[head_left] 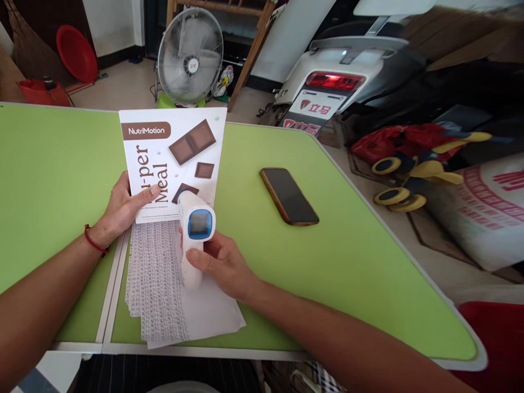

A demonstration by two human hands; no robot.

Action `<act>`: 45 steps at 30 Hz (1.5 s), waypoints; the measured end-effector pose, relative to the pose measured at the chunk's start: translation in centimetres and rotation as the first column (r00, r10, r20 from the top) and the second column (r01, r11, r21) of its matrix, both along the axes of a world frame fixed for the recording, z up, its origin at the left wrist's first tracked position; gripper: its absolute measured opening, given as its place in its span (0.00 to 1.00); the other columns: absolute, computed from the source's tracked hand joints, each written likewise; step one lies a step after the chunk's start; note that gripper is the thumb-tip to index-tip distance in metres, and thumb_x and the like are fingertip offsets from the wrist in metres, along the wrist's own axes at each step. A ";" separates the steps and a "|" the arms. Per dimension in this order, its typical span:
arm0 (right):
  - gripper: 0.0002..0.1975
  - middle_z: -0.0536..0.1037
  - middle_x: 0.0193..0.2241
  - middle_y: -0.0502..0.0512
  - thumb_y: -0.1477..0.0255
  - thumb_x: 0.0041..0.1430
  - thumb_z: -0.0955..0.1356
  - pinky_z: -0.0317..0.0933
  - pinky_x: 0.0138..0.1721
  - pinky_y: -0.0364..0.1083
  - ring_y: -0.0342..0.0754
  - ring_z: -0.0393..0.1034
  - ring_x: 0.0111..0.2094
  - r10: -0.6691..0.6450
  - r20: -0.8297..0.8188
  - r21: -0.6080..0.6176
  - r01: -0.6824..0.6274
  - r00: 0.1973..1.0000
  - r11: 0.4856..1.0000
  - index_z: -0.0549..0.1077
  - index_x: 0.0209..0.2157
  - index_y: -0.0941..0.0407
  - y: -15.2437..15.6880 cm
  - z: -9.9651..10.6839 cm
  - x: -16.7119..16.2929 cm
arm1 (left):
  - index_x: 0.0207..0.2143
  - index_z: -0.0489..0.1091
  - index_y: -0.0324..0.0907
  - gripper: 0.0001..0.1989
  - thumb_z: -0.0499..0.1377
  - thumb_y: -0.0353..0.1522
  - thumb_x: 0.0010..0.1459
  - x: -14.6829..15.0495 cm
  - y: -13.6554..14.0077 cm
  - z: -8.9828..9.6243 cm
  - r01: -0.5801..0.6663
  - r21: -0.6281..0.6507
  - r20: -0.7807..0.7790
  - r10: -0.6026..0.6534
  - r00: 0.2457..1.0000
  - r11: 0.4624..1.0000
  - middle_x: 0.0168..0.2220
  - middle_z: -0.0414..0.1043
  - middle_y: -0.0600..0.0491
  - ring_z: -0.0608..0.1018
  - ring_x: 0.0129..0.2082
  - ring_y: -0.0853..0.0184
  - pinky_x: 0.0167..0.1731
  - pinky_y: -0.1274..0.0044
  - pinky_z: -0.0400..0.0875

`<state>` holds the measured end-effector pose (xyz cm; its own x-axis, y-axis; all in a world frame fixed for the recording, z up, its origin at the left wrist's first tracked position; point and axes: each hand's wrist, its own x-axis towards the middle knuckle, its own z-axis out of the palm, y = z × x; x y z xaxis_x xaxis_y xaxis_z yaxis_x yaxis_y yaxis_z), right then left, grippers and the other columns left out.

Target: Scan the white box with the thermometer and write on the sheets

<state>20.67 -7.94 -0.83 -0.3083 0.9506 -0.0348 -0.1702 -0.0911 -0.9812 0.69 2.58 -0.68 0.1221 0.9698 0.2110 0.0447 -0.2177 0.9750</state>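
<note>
My left hand (pixel 123 204) grips the lower left edge of a white NutriMotion box (pixel 151 158), its thumb across the front. Chocolate pieces and brown lettering are printed on that face, and the lettering runs sideways. In my right hand (pixel 227 262) is a white infrared thermometer (pixel 191 267) with a blue-framed screen, held upright by its handle. Its head overlaps the box's lower right corner; whether they touch, I cannot tell. Beneath both lie several sheets of paper (pixel 164 305) with rows of small print or writing.
A dark phone (pixel 289 196) in a brown case lies on the green folding table (pixel 368 273), right of the box. Beyond the table stand a floor fan (pixel 190 60) and a white scooter (pixel 335 71). A toy tricycle (pixel 417 180) and a printed sack (pixel 487 207) are at the right.
</note>
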 end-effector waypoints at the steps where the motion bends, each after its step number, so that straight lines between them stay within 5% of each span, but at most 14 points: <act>1: 0.18 0.79 0.37 0.53 0.57 0.51 0.73 0.70 0.42 0.52 0.48 0.73 0.37 0.003 0.003 -0.001 -0.003 1.000 1.000 0.74 0.39 0.52 0.0 0.0 0.0 | 0.46 0.70 0.40 0.29 0.70 0.46 0.47 0.1 0.0 0.1 0.007 -0.004 0.005 -0.007 1.000 1.000 0.49 0.74 0.43 0.76 0.46 0.51 0.44 0.62 0.72; 45: 0.20 0.80 0.37 0.52 0.57 0.46 0.76 0.72 0.41 0.52 0.48 0.75 0.38 -0.043 -0.027 0.024 0.043 0.999 0.999 0.74 0.39 0.51 -0.2 0.1 0.4 | 0.45 0.71 0.41 0.29 0.70 0.48 0.46 -0.1 -0.2 0.4 0.008 -0.002 -0.009 -0.008 1.000 1.000 0.47 0.74 0.44 0.76 0.46 0.50 0.44 0.59 0.72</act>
